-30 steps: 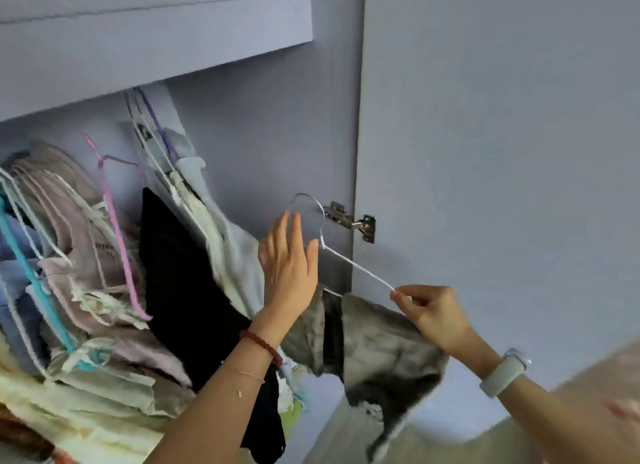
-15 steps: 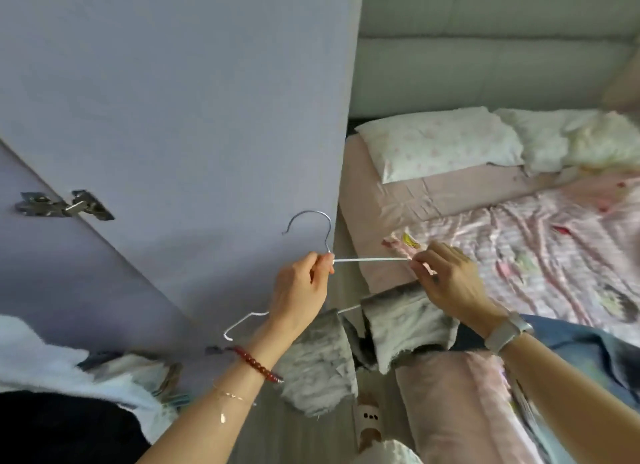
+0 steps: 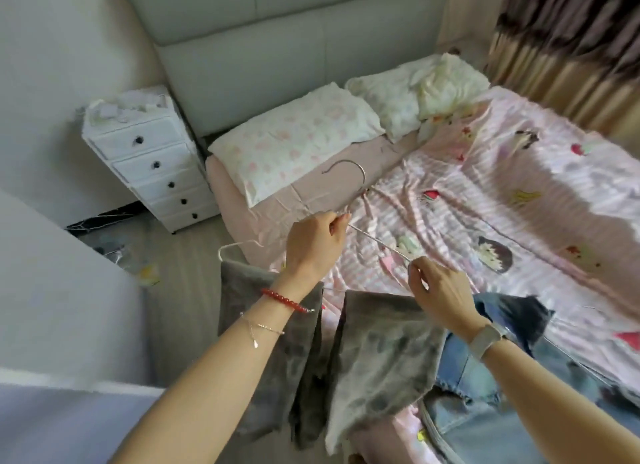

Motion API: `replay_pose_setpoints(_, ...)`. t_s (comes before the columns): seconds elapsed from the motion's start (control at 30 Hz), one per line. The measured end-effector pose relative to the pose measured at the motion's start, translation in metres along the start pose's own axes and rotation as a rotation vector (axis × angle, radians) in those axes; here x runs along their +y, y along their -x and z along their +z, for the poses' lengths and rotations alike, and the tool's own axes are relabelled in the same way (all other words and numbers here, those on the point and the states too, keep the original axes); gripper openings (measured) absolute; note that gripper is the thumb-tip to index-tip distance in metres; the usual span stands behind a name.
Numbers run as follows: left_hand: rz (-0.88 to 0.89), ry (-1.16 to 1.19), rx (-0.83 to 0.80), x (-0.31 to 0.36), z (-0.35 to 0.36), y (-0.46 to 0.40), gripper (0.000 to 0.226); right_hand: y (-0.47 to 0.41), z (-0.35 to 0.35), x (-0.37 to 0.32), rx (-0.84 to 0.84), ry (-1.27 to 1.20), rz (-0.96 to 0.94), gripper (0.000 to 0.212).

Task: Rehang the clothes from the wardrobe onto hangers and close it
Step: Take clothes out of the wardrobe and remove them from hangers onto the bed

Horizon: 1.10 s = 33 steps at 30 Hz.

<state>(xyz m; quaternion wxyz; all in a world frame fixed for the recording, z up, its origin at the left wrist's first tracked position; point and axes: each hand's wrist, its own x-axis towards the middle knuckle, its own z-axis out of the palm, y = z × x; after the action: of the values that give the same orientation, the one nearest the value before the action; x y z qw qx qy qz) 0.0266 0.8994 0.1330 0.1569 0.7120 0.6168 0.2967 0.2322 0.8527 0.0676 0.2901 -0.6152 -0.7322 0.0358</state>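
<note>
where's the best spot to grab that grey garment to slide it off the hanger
Pinch the grey garment at its top fold beside the right hand, coming from above. It drapes over the white wire hanger bar, so the fold is exposed; the left hand already grips the neck.

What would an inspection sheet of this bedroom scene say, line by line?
Surface: bed with pink patterned sheet, two pillows at its head.
Job's things: white wire hanger carrying a grey garment draped over its lower bar; wardrobe not clearly in view.
Clutter: denim garment on the bed's near edge; small items on the floor by the white drawer unit.
Grippers: left hand pinches the hanger near its hook; right hand pinches its right arm.
Cables: nothing seen.
Surroundings: padded headboard, curtain far right.
</note>
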Motion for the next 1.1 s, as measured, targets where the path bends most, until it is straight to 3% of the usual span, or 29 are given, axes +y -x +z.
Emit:
replay_pose_setpoints(0.13, 0.093, -0.061, 0.028, 0.029, 0.050, -0.071, 0.035, -0.033, 0.012, 0.052, 0.001, -0.105, 0.230, 0.013)
replay_pose_setpoints(0.27, 0.138, -0.154, 0.118, 0.047, 0.101, -0.119, 0.029, -0.068, 0.020, 0.101, 0.068, -0.221, 0.432, 0.023)
replay_pose_setpoints(0.33, 0.124, -0.197, 0.013, 0.044, 0.134, -0.118, 0.042, -0.088, 0.021, 0.132, 0.118, -0.214, 0.492, 0.027)
replay_pose_setpoints(0.43, 0.048, -0.221, -0.333, 0.026, 0.195, -0.091, 0.053, -0.115, 0.027, 0.189, 0.127, -0.144, 0.562, 0.031)
replay_pose_setpoints(0.5, 0.002, -0.288, -0.545, 0.006, 0.236, -0.074, 0.058, -0.120, 0.042, 0.229, 0.073, -0.103, 0.592, 0.029)
replay_pose_setpoints(0.6, -0.022, -0.368, -0.726, -0.025, 0.288, -0.059, 0.063, -0.105, 0.081, 0.279, -0.077, -0.016, 0.674, 0.024)
replay_pose_setpoints(0.7, -0.043, -0.429, -0.766, -0.054, 0.322, -0.043, 0.065, -0.088, 0.115, 0.319, -0.116, 0.040, 0.742, 0.024)
replay_pose_setpoints(0.9, -0.006, -0.574, -0.663, -0.093, 0.349, -0.020, 0.066, -0.109, 0.151, 0.362, -0.193, 0.081, 0.842, 0.033)
replay_pose_setpoints(1.03, -0.081, -0.600, -0.859, -0.104, 0.359, -0.019, 0.061, -0.087, 0.175, 0.339, -0.492, 0.168, 0.888, 0.042)
replay_pose_setpoints(1.1, -0.103, -0.564, -0.922, -0.105, 0.359, -0.025, 0.060, -0.070, 0.181, 0.322, -0.502, 0.160, 0.880, 0.050)
